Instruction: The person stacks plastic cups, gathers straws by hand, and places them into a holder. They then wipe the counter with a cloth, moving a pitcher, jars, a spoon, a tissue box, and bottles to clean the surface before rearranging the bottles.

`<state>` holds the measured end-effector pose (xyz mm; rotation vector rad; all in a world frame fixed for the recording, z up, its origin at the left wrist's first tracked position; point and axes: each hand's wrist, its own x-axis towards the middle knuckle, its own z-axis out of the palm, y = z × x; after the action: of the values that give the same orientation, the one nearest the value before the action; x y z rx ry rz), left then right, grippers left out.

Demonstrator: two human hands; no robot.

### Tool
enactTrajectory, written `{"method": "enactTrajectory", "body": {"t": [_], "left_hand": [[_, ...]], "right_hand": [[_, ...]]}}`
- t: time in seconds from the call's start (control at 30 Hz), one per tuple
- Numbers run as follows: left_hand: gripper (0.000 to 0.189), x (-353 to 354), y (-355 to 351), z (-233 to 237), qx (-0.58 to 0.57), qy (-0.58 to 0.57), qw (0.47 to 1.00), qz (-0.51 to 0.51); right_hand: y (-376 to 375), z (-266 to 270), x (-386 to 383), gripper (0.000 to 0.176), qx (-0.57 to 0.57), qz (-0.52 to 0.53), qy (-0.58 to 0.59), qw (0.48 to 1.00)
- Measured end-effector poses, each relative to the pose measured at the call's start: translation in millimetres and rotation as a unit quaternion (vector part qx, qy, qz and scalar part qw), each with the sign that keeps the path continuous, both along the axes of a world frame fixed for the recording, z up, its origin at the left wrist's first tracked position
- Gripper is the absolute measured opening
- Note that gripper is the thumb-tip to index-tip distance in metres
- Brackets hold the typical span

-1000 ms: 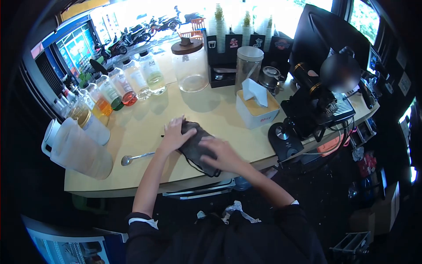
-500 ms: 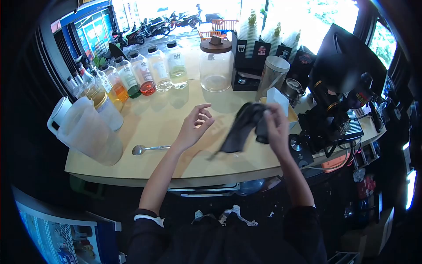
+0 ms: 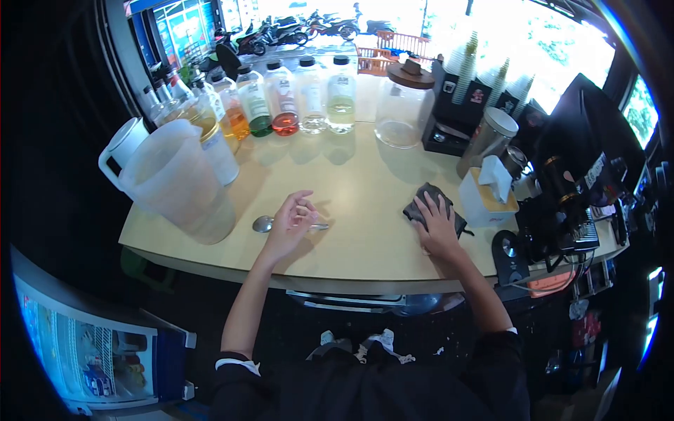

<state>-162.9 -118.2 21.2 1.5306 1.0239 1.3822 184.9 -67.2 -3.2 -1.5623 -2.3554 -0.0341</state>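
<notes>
Surface: pale wood, bottles toward its far side
Cloth: dark, crumpled, left of the tissue box
Spoon: partly hidden behind my left hand
My right hand: fingers spread on the cloth
My left hand: fingers loosely curled, open; contact unclear

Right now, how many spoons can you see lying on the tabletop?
1: a metal spoon, its bowl showing left of the left hand, its handle partly hidden by that hand. Others might be hidden behind the big pitcher.
</notes>
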Motion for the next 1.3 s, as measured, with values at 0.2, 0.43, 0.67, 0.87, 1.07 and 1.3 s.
{"method": "enactTrajectory", "body": {"t": [0.2,0.43,0.67,0.87,1.07,1.3], "left_hand": [[0.042,-25,-18,-9,-0.023,-0.004,1.0,0.006],[0.037,-22,-41,-27,0.0,0.01,1.0,0.02],[0.035,26,-66,-16,0.006,0.029,1.0,-0.007],[0.034,78,-102,-19,-0.001,0.064,0.996,-0.059],[0.049,141,-142,-14,0.088,0.095,0.991,0.031],[0.044,65,-155,-20,0.017,-0.011,0.998,0.059]], "right_hand": [[47,-1,-59,0.055,0.006,0.027,-0.015,0.999],[21,4,-73,0.051,-0.033,0.106,-0.004,0.994],[-74,9,-12,0.051,-0.053,0.187,0.064,0.979],[-145,1,58,0.036,0.021,0.08,0.199,0.976],[-164,25,-15,0.032,-0.064,0.075,0.613,0.784],[-150,56,-106,0.04,-0.23,0.298,0.538,0.754]]}}
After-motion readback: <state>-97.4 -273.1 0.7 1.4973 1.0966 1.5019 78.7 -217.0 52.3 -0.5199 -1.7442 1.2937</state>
